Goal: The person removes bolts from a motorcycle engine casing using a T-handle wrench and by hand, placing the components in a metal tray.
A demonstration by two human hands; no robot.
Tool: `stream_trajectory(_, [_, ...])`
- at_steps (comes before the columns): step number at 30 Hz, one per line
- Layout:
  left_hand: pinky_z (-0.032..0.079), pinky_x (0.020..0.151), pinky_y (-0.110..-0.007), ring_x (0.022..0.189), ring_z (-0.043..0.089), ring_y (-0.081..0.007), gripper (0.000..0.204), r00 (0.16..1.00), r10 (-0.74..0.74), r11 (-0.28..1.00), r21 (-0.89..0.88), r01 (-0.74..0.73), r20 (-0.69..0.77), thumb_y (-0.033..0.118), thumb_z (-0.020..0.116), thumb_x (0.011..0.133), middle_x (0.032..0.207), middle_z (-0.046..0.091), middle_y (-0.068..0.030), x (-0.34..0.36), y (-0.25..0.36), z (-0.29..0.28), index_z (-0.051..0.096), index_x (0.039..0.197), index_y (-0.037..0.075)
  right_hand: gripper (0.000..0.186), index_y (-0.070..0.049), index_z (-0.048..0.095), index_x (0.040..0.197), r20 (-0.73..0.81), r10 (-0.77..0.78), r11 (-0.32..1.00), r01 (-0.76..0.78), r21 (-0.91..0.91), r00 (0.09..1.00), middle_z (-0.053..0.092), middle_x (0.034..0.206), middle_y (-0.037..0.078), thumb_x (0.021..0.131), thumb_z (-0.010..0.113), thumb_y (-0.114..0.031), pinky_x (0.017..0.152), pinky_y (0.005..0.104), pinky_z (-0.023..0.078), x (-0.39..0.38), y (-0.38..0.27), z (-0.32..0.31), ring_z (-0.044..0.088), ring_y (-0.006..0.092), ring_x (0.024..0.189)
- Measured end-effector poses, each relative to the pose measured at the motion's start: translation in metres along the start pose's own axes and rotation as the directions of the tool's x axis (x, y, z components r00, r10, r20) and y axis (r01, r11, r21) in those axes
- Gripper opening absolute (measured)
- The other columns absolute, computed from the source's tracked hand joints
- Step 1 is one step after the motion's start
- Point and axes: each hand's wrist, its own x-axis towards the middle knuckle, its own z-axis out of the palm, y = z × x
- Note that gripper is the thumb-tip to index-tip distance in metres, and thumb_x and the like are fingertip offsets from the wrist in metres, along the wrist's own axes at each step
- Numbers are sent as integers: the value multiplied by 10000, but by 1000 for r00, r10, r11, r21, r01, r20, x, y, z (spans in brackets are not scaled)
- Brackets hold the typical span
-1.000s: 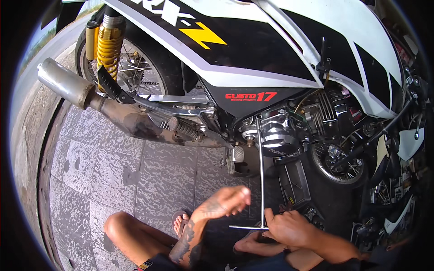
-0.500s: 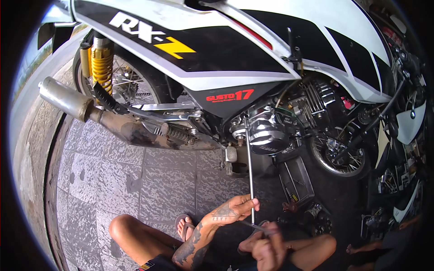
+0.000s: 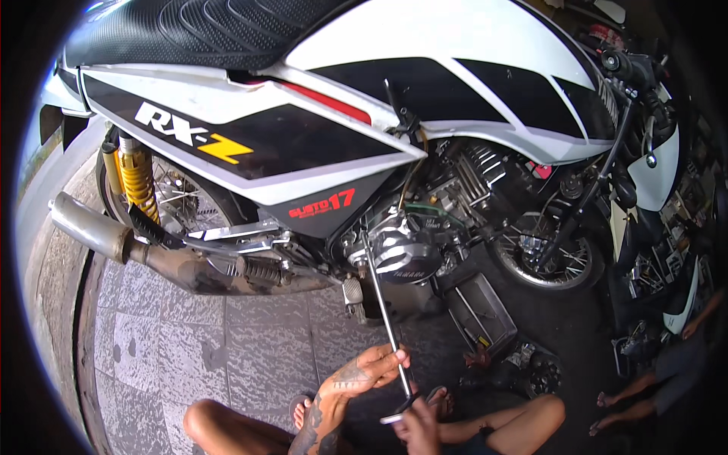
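My left hand (image 3: 371, 369) is closed around the shaft of a long silver T-handle wrench (image 3: 382, 309), thumb and fingers pinching it below mid-length. My right hand (image 3: 419, 431) grips its lower end, where a short bright crossbar pokes out on the left side of the fist. The wrench runs up to the lower side of a motorcycle engine (image 3: 400, 254), its tip against the area left of the polished round cover. Exactly what the tip sits on is too small to make out. The motorcycle's white and black bodywork (image 3: 303, 144) spans the view above.
Beneath the engine stands a grey metal tray (image 3: 485, 311), with dark mechanical parts (image 3: 535, 370) nearer me. The exhaust (image 3: 95, 227) juts out left, and a foot peg (image 3: 353, 291) sticks out near the wrench. At the right edge, another person's legs (image 3: 641, 390) show beside scattered parts.
The motorcycle sits lower and further left in the view, showing the seat. The wrench leans more, its handle end towards the right. My right hand has turned at the crossbar; both hands keep hold.
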Motion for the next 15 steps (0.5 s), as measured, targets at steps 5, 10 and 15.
stream_trajectory(5, [185, 407, -223, 444, 254, -43, 344, 1000, 10, 999, 41, -9, -26, 373, 435, 960, 517, 291, 63, 5, -8, -5, 508, 905, 41, 535, -109, 280, 1426, 194, -97, 942, 153, -299, 976, 380, 608, -23, 917, 438, -65, 503, 183, 323, -24, -16, 29, 381, 77, 514])
stream_trajectory(10, [186, 408, -229, 438, 246, -49, 333, 998, 23, 1000, -4, -24, -52, 363, 438, 960, 512, 290, 60, 6, -3, -9, 515, 897, 46, 558, -118, 210, 1449, 236, -447, 892, 449, 49, 863, 360, 610, -18, 931, 413, -79, 495, 192, 309, -15, -42, 39, 350, 75, 529])
stream_trajectory(15, [196, 414, -223, 445, 264, -51, 303, 999, 7, 998, -56, -10, -49, 330, 456, 953, 523, 312, 52, 9, -4, -6, 509, 859, 47, 526, -17, 251, 1417, 353, -12, 890, 171, -422, 936, 357, 575, -1, 928, 428, -94, 487, 198, 298, -16, 1, 33, 345, 82, 498])
